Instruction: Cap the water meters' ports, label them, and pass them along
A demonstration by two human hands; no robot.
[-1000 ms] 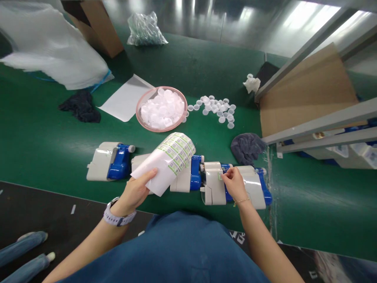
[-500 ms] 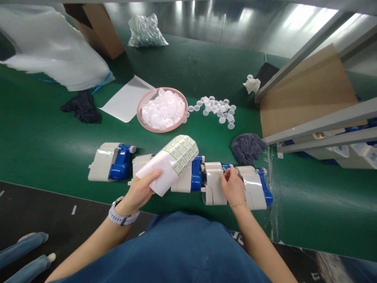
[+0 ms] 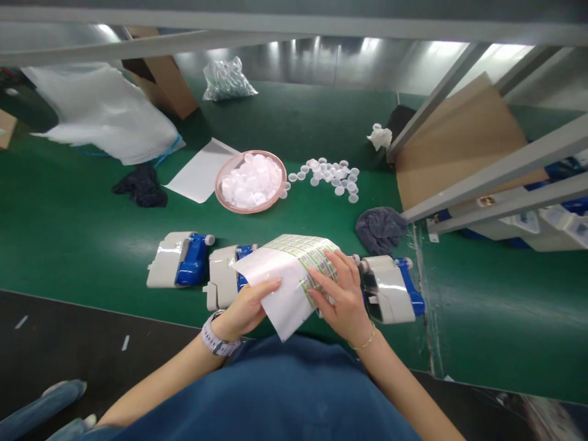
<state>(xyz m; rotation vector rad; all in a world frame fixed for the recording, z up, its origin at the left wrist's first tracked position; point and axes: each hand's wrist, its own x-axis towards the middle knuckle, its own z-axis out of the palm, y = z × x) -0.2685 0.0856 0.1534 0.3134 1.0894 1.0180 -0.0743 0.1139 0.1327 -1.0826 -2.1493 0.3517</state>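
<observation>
My left hand [image 3: 250, 309] is closed on the lower left edge of a white sheet of green-printed labels [image 3: 280, 269], its thumb on top. My right hand [image 3: 342, 297] lies over the sheet's right part with its fingers apart, fingertips on the labels. Whether a loose label is under them cannot be seen. The sheet is bent and covers the middle of a row of white-and-blue plastic units. Showing to its left are a far-left unit [image 3: 169, 260] and a second unit [image 3: 223, 275]; another unit [image 3: 390, 288] stands beyond my right hand.
Behind the row stands a pink bowl [image 3: 219, 195] full of translucent caps, with several loose caps [image 3: 339, 174] beside it. Dark cloths [image 3: 381, 229] lie right and left. A grey metal frame [image 3: 436, 101] and cardboard [image 3: 454, 141] border the right side. Someone's legs [image 3: 43, 407] show at lower left.
My right hand has moved left from a white-and-blue unit onto the label sheet. My left hand and the sheet have shifted right and slightly down. The view has tilted up.
</observation>
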